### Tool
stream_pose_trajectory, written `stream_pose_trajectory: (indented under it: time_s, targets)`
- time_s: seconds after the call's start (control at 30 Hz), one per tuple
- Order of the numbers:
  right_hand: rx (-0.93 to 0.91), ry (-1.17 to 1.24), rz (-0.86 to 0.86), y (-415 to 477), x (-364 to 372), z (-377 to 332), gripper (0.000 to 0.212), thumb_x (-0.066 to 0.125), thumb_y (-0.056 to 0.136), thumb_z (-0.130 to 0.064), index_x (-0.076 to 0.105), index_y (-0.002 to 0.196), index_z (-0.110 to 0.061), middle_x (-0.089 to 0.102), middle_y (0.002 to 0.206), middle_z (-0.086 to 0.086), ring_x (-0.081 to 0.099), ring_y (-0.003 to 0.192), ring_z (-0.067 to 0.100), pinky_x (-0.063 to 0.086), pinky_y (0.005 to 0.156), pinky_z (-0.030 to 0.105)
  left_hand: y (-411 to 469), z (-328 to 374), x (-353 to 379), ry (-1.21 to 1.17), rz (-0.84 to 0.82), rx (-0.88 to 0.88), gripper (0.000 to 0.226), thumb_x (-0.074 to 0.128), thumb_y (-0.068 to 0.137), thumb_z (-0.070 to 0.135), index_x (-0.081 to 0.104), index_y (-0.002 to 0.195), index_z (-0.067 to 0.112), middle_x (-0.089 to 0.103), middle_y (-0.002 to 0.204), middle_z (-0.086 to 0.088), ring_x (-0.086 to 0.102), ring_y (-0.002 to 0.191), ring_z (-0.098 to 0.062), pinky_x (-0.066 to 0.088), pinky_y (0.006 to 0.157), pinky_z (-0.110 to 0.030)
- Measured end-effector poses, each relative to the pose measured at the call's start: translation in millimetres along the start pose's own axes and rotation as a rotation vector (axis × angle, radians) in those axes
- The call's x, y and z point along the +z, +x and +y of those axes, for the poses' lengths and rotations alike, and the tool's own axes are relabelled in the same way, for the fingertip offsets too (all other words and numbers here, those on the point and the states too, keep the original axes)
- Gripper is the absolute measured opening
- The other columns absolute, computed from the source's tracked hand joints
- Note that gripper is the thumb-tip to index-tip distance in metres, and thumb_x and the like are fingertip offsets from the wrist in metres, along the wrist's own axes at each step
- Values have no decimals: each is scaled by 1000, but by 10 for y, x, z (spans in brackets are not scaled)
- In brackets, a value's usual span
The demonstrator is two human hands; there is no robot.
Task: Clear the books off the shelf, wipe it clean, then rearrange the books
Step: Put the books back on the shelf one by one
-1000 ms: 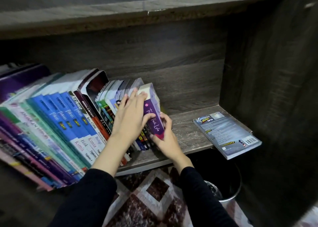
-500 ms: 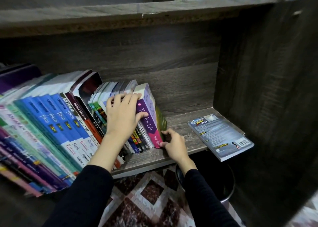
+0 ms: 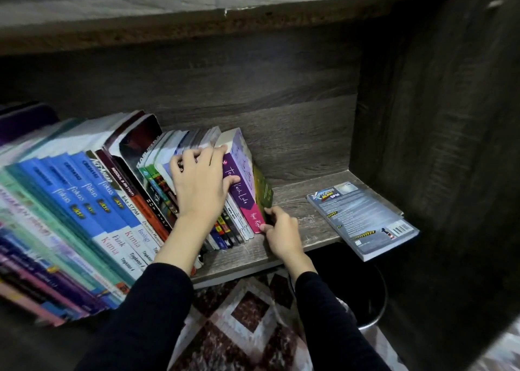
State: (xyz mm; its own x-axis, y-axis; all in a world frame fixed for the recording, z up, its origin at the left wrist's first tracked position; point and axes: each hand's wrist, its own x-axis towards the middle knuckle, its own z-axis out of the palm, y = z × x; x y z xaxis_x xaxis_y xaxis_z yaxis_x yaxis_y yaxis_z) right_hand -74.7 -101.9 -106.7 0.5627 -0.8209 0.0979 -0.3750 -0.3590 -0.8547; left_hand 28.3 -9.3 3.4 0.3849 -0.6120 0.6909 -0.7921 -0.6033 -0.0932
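Grey wood-grain laminate shelf (image 3: 295, 224), with the same finish on the back wall (image 3: 281, 89), side panel (image 3: 436, 145) and upper board (image 3: 197, 13). Below the shelf front are a patterned rug (image 3: 242, 323) and a dark bin (image 3: 371, 294) with a metal rim.

Purple book (image 3: 242, 193) is last but one at the right end of the book row (image 3: 126, 196). It stands on its foot, spine facing the shelf front, long axis upright, top leaning left into the row. A thin green book (image 3: 263, 186) touches its right face. To its left are small paperbacks (image 3: 226, 230), then blue-spined textbooks (image 3: 92, 202), same lean. Well right of it a grey book (image 3: 363, 218) lies flat, back cover up, corner overhanging the shelf front.

Left hand (image 3: 201, 185): fingers curled over the tops of the purple book and its left neighbours, thumb across its spine. Right hand (image 3: 281, 233) is at its foot, thumb on the pink spine end, fingers curled round the right side. Can't tell if they also catch the green book.
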Motion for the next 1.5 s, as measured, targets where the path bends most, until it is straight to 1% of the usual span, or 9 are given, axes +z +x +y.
stream_pose_trajectory:
  time_s: [0.13,0.3,0.5,0.63,0.73,0.9,1.17,1.33,1.5]
  targets:
    - [5,-45,0,-14,4,-36,41,57,91,-1,52,131,-7,62,121,15,59,106,21,33,74,8,-5,32,-9,22,-16,-20,61,60,85,49,47,136,18,57,126,-2,43,115,-28,24,97,-43]
    - [21,-93,-4,-23,29,-78,41,57,91,-6,50,131,-12,61,120,17,56,112,30,45,90,33,-2,44,-6,62,-15,-30,62,62,83,49,49,134,17,59,123,-3,46,111,-29,25,95,-43]
    - [-23,-211,-89,-35,-140,-128,42,57,89,-9,51,130,-15,60,122,15,55,115,32,47,95,39,-82,95,-91,25,-62,-9,67,60,88,35,33,145,13,42,144,-6,31,137,-28,10,115,-49]
    - [-86,-483,-124,-95,-374,-161,34,56,89,-18,55,123,-14,56,128,10,50,119,29,43,93,36,-297,209,-110,30,94,81,58,69,76,17,51,130,7,54,131,-11,46,127,-32,19,112,-53]
    - [-104,-684,-169,-206,-593,-218,34,54,91,-29,57,121,-13,58,126,12,50,120,29,40,96,37,-462,406,-212,37,-157,81,38,61,81,22,57,118,12,61,118,-8,54,113,-28,33,107,-47]
    - [-129,-795,-160,-402,-906,-154,30,53,92,-29,60,117,-15,60,123,13,52,118,30,41,94,37,-677,803,-200,59,-527,-6,34,50,91,30,51,120,13,60,121,-7,54,116,-27,38,96,-36]
    - [12,-817,-32,-512,-1588,287,27,53,92,-29,59,115,-18,57,124,8,51,118,28,41,93,37,-896,1472,-62,-135,-720,-35,32,40,96,21,54,123,12,60,125,-10,54,119,-28,40,96,-34]
    - [138,-714,101,-449,-1828,638,44,47,95,-38,46,134,-18,46,135,12,45,122,33,40,97,40,-973,1759,25,-440,-799,-189,34,30,102,27,42,131,12,56,127,-16,53,118,-35,42,93,-39]
    - [234,-522,75,-389,-1841,902,60,50,94,-47,31,143,-18,40,140,16,42,126,35,38,100,42,-1000,2007,243,-792,-845,-337,49,32,101,39,25,144,17,54,129,-19,50,119,-38,40,93,-39]
